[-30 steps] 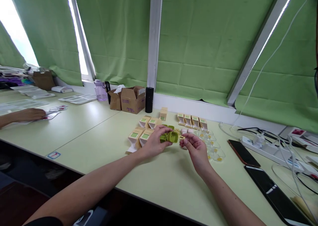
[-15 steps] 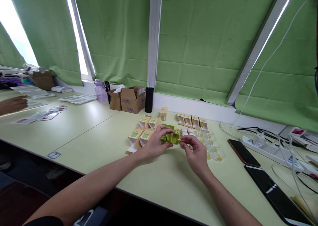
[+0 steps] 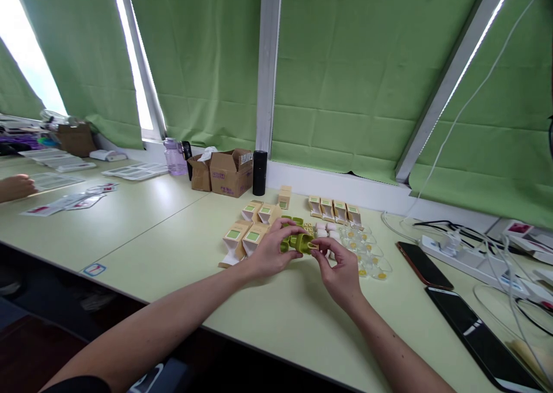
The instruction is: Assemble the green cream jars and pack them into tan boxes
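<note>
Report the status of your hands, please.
Left hand gripping green container. Right hand pinching small yellow loop at container's opening. Nothing visibly in the way.

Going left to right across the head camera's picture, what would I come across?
Another person's hand, purple bottle, printed cardboard box, left hand, held green container, right hand, farther phone.

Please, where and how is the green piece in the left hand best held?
Grip the green piece by its outer walls, probably from the left: its opening faces the right hand and small yellow piece, so this leaves the opening free.
</note>
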Tool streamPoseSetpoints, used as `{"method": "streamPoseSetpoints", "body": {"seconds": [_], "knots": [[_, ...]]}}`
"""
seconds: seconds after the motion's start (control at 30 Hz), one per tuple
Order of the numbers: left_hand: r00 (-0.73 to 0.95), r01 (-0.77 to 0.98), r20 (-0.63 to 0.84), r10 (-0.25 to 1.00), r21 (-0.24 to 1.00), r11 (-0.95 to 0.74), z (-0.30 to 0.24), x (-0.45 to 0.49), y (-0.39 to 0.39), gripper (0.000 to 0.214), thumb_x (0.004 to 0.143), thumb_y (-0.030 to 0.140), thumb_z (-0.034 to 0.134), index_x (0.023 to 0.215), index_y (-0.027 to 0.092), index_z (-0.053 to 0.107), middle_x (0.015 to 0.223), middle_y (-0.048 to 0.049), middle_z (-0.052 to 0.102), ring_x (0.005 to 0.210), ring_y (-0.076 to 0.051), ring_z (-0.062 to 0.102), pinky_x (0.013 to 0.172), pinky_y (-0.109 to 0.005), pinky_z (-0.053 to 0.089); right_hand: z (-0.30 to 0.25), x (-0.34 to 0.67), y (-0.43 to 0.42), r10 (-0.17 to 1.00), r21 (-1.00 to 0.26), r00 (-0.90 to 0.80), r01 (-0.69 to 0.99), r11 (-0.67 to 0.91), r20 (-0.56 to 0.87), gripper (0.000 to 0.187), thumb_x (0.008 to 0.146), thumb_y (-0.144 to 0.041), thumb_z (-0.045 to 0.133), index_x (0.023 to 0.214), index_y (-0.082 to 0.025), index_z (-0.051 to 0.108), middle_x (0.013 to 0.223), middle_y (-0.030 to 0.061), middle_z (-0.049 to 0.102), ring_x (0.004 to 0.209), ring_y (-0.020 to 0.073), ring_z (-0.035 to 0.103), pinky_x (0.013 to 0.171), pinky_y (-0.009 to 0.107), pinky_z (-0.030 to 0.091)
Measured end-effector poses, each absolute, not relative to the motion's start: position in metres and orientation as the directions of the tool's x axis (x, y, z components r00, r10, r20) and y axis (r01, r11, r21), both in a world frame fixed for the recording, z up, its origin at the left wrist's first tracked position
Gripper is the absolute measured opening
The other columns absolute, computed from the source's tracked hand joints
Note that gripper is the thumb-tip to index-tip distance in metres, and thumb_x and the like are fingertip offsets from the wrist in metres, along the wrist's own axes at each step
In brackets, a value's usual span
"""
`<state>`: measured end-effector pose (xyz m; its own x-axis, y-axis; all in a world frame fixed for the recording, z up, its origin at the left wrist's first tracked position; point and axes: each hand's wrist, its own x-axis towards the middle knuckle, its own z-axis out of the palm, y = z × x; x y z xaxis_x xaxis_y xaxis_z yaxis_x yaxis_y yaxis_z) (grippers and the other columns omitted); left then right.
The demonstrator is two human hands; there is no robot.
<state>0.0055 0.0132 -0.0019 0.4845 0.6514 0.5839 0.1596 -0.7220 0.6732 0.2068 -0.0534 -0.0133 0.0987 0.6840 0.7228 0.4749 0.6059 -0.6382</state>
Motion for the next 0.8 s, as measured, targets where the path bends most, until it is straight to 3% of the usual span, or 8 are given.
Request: {"method": "streamPoseSetpoints", "body": {"seconds": [0.2,0.37,0.8], "knots": [[0.498,0.152,0.613,0.613,0.634,-0.758,-0.0014,0.0046,0.0116,0.051,0.083,0.018,0.087,0.130,0.030,0.073,0.134,-0.0116,0.056,0.138,-0.033,0.054,0.118,-0.052,0.050,-0.0141,0.2085,-0.0509,0.521,-0.378,-0.053,0.626,0.682,0.852,0.016,0.102,-0.020,0.060,0.108,-0.027,0.073,0.097,0.0067,0.078,0.086,0.0248,0.070,0.076,0.040,0.056],[0.508,0.141,0.641,0.575,0.597,-0.790,-0.0026,0.0051,0.0114,0.051,0.083,0.017,0.087,0.131,0.028,0.072,0.132,-0.0117,0.056,0.137,-0.033,0.054,0.117,-0.051,0.051,-0.0143,0.2111,-0.0475,0.398,-0.165,-0.139,0.752,0.638,0.907,0.017,0.100,-0.015,0.062,0.109,-0.025,0.073,0.099,0.0084,0.072,0.091,0.0259,0.063,0.078,0.041,0.052],[0.515,0.127,0.653,0.556,0.583,-0.802,-0.0050,0.0051,0.0129,0.051,0.080,0.024,0.090,0.128,0.028,0.074,0.131,-0.0120,0.058,0.137,-0.033,0.054,0.116,-0.052,0.053,-0.0157,0.2123,-0.0463,0.366,-0.045,-0.218,0.805,0.591,0.905,0.013,0.101,-0.016,0.062,0.106,-0.024,0.070,0.089,0.0062,0.066,0.084,0.0240,0.058,0.072,0.039,0.042]]}}
